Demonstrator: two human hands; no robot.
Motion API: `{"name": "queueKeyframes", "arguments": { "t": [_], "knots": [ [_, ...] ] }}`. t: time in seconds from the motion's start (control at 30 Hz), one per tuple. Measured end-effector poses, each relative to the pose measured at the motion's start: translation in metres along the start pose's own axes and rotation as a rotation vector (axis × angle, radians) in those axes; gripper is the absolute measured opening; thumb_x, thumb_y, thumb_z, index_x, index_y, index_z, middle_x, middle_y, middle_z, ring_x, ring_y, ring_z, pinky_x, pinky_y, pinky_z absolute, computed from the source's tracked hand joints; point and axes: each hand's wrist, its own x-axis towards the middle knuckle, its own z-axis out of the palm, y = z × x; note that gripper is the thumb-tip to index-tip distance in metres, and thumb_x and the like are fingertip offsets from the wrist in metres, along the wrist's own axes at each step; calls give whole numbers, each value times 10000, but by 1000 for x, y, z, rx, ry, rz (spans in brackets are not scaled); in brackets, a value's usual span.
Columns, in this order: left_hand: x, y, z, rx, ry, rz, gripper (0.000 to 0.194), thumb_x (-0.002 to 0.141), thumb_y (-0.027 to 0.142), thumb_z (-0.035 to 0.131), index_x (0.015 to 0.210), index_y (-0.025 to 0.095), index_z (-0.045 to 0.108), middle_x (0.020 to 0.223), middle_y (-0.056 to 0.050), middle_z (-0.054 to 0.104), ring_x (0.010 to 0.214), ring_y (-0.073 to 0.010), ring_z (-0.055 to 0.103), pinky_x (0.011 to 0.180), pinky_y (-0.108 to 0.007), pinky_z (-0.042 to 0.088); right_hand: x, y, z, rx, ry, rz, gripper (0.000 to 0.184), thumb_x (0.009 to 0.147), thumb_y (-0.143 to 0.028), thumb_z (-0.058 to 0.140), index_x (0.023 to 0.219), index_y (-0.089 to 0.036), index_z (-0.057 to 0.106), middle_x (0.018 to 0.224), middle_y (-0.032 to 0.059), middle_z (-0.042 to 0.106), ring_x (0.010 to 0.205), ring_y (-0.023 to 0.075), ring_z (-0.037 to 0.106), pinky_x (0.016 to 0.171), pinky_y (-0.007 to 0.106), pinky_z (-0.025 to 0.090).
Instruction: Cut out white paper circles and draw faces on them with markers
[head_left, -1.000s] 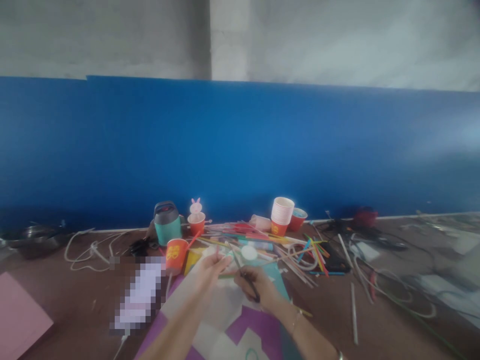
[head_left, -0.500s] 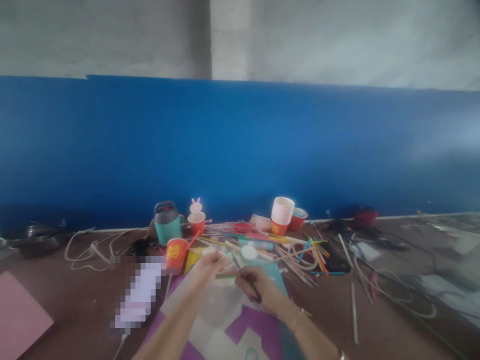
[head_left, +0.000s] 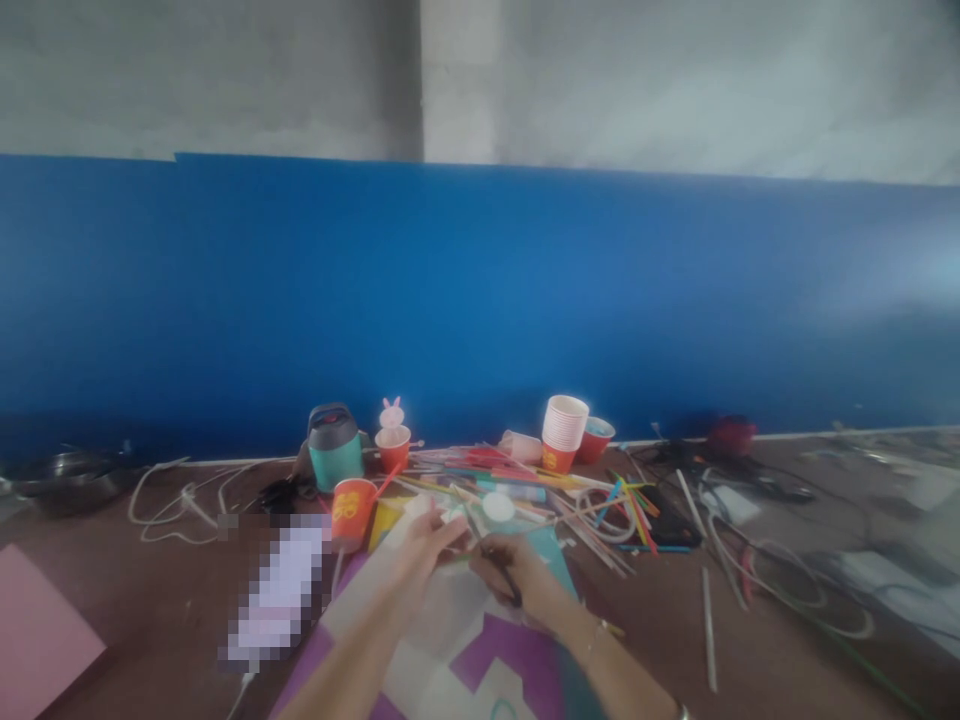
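My right hand [head_left: 506,570] is closed round a pair of scissors [head_left: 513,588] with dark handles; their blades point away toward the upper left. Just left of the blades, my left hand [head_left: 429,545] pinches a small pale piece that looks like paper, blurred at its edges. Both hands hover over white sheets [head_left: 435,625] and cut purple paper [head_left: 517,655]. A white round piece [head_left: 498,506] lies just beyond the scissors.
Coloured sticks [head_left: 600,530] are strewn behind my hands. An orange cup [head_left: 352,510], a teal container [head_left: 334,460], a cup with a pink rabbit [head_left: 392,450] and stacked paper cups [head_left: 564,430] stand around them. Cables [head_left: 795,580] lie right, pink paper [head_left: 45,635] left.
My left hand has shifted and turned slightly near the blades, its fingers still pinched. The right hand keeps the scissors in nearly the same place. The surrounding things have not moved.
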Motion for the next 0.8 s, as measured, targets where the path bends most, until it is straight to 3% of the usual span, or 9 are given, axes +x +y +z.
{"name": "queueKeyframes", "arguments": {
  "t": [0.23, 0.57, 0.8],
  "knots": [
    [0, -1, 2, 15, 4, 9, 269, 608, 368, 736, 583, 156, 572, 581, -2, 563, 564, -116, 492, 565, -236, 358, 0, 4, 0, 120, -66, 47, 275, 715, -474, 606, 642, -216, 542, 397, -93, 338, 329, 65, 206, 353, 221, 171],
    [3, -1, -3, 47, -3, 6, 305, 582, 396, 751, 616, 146, 579, 598, -4, 552, 575, -123, 498, 583, -246, 370, -1, -8, 3, 90, -42, 20, 395, 693, -586, 585, 599, -208, 523, 365, -97, 288, 339, 60, 194, 371, 231, 142],
    [5, 0, -8, 92, -29, 6, 319, 578, 413, 757, 587, 153, 573, 576, 7, 534, 555, -115, 481, 568, -240, 369, -4, -15, 1, 40, -66, 18, 372, 720, -521, 575, 542, -212, 470, 383, -86, 293, 363, 65, 211, 376, 222, 168]
  ]
}}
